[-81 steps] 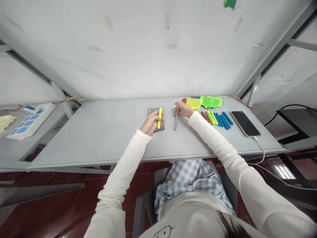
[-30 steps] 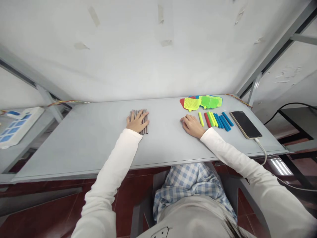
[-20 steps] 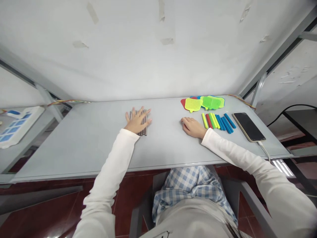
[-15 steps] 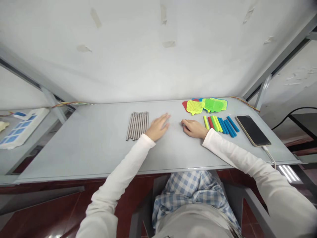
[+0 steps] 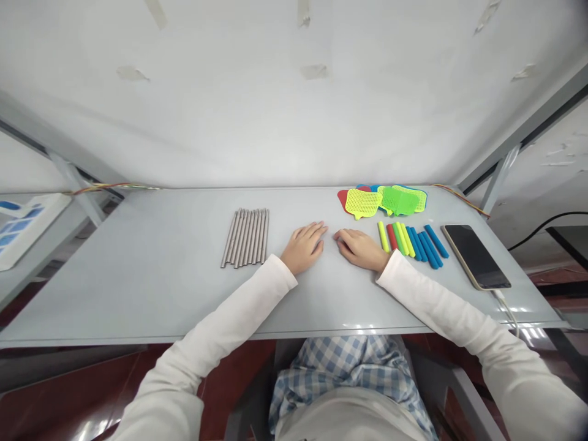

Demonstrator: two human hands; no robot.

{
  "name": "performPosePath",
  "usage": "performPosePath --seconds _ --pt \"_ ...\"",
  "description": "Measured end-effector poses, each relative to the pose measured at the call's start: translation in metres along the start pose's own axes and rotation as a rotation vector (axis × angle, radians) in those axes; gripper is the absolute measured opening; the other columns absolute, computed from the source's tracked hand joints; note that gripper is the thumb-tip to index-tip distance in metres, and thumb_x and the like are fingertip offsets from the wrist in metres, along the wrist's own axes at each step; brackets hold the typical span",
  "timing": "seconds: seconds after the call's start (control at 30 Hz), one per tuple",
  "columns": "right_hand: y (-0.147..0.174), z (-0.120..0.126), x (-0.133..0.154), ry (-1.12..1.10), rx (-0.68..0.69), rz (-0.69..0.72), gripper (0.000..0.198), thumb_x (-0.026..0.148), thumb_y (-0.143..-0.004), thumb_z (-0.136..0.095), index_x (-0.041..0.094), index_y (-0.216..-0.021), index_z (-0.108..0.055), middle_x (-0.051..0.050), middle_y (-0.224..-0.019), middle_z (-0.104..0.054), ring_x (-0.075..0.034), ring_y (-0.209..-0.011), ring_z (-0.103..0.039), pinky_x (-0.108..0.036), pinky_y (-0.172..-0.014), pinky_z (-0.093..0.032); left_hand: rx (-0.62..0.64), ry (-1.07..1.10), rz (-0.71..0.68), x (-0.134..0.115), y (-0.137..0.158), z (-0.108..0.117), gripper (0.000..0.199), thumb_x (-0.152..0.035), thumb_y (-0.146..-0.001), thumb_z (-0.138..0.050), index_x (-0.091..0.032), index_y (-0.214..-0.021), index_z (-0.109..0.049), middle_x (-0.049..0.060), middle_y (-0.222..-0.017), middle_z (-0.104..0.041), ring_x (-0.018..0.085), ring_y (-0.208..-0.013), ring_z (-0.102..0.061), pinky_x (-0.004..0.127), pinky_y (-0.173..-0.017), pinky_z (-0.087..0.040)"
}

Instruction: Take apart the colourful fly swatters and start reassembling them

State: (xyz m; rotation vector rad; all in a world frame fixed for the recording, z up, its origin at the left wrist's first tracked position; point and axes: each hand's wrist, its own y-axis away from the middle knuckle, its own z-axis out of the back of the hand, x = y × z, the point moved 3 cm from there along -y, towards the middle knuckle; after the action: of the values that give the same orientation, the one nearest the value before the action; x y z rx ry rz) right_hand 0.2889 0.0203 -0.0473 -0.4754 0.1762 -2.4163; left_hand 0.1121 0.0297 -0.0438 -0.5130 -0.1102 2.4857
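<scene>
My left hand (image 5: 303,247) rests palm down on the grey table (image 5: 151,269) with its fingers stretched out and nothing in it. Close by on its right lies my right hand (image 5: 362,249), also on the tabletop, fingers loosely bent and empty; the fingertips of the two hands are a small gap apart. Left of my left hand several thin metal rods (image 5: 245,237) lie side by side in a row. Just right of my right hand are several short plastic tubes (image 5: 408,240) in yellow, red, green and blue. Behind them sits a pile of coloured perforated fly swatter heads (image 5: 362,203).
A phone (image 5: 478,254) with a white charging cable (image 5: 508,304) lies at the table's right. A white wall (image 5: 294,135) rises behind the table. Thin wires (image 5: 110,185) run along the back left, and a white-and-blue object (image 5: 27,226) stands on a neighbouring surface.
My left hand has moved right, away from the metal rods and nearer my right hand, and settled on the table. My right hand stays in place. The view has shifted slightly.
</scene>
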Motion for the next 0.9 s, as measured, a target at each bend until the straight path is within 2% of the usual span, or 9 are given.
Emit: performPosePath --seconds 0.3,0.43,0.53,0.63,0.7,0.77,0.9 --pt "-0.001 0.001 0.0 0.005 0.022 -0.009 0.022 0.022 -0.094 -0.036 0.016 -0.108 -0.051 -0.011 -0.1 -0.065 -0.021 -0.091 -0.059 -0.032 -0.082 -0.042 -0.04 0.047 0.037 0.003 -0.002 0.0 0.038 -0.02 -0.093 -0.038 -0.021 -0.126 -0.058 0.004 -0.14 -0.055 0.016 -0.133 -0.046 0.034 -0.109 -0.034" --pt "-0.001 0.0 -0.002 -0.004 0.012 -0.01 0.02 0.022 -0.094 -0.037 0.017 -0.107 -0.051 -0.01 -0.097 -0.065 -0.021 -0.087 -0.059 -0.032 -0.081 -0.041 -0.04 0.023 0.072 0.009 0.0 0.008 0.036 -0.016 -0.091 -0.038 -0.02 -0.117 -0.063 0.006 -0.13 -0.061 0.017 -0.122 -0.054 0.033 -0.104 -0.04" --pt "-0.001 -0.001 -0.003 -0.014 0.007 -0.009 0.02 0.023 -0.095 -0.036 0.017 -0.107 -0.051 -0.01 -0.098 -0.065 -0.021 -0.087 -0.057 -0.032 -0.081 -0.041 -0.15 -0.136 0.215 0.024 0.009 0.027 0.034 -0.017 -0.09 -0.038 -0.018 -0.111 -0.066 0.012 -0.118 -0.061 0.023 -0.111 -0.057 0.037 -0.098 -0.043" --pt "0.0 -0.002 -0.001 0.023 0.012 -0.003 0.023 0.023 -0.095 -0.034 0.016 -0.108 -0.052 -0.011 -0.1 -0.064 -0.021 -0.088 -0.055 -0.033 -0.082 -0.04 -0.264 -0.317 0.457 0.043 0.023 0.047 0.035 -0.021 -0.09 -0.039 -0.013 -0.114 -0.062 0.018 -0.116 -0.055 0.03 -0.112 -0.053 0.042 -0.098 -0.041" --pt "0.001 -0.001 0.0 0.076 0.011 -0.004 0.024 0.023 -0.095 -0.034 0.015 -0.108 -0.053 -0.012 -0.098 -0.063 -0.023 -0.088 -0.053 -0.035 -0.082 -0.039 -0.229 -0.377 0.593 0.051 0.03 0.053 0.036 -0.024 -0.089 -0.04 -0.01 -0.116 -0.059 0.021 -0.117 -0.054 0.033 -0.113 -0.051 0.043 -0.095 -0.042" --pt "0.001 0.0 0.001 0.107 0.009 -0.003 0.025 0.023 -0.095 -0.034 0.015 -0.108 -0.054 -0.012 -0.096 -0.061 -0.023 -0.088 -0.052 -0.036 -0.081 -0.038 -0.151 -0.398 0.66 0.055 0.034 0.054 0.036 -0.025 -0.088 -0.04 -0.009 -0.116 -0.057 0.021 -0.117 -0.054 0.034 -0.113 -0.052 0.043 -0.092 -0.044" --pt "0.001 0.001 0.001 0.096 0.009 -0.002 0.026 0.022 -0.095 -0.034 0.015 -0.109 -0.054 -0.012 -0.097 -0.06 -0.023 -0.087 -0.05 -0.035 -0.08 -0.037 -0.097 -0.408 0.636 0.052 0.03 0.05 0.036 -0.028 -0.089 -0.038 -0.009 -0.113 -0.057 0.02 -0.115 -0.057 0.033 -0.114 -0.053 0.042 -0.095 -0.043"
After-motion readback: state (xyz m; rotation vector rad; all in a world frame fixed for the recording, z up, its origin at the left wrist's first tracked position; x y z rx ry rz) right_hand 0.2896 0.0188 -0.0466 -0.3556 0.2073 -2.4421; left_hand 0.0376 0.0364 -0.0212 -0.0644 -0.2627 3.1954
